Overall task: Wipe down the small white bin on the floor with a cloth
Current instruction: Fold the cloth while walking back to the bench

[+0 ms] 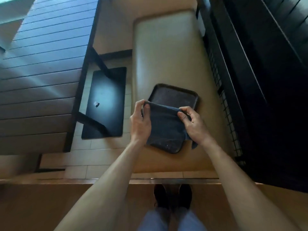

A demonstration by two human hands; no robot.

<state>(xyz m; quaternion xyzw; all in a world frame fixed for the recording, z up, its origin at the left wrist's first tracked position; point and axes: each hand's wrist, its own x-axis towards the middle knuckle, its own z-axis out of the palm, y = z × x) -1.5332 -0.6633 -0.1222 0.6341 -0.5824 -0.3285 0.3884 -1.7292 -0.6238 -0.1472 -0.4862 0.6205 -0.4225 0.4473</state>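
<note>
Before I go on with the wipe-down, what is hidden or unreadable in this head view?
- Small white bin: nowhere in the head view, so its position is unknown.
- Dark tray: its middle is covered by the cloth held by the left hand and right hand.
- Pale speck on the black table base: too small to identify.
- Upper right: too dark.

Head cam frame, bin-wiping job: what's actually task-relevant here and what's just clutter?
Belongs to the job:
- dark blue cloth, stretched between both hands
- left hand and right hand, each pinching a top corner of it
No small white bin shows in this view.

Just lying about:
- dark rectangular plastic tray on the beige padded bench
- dark slatted wooden table
- black flat table base
</note>
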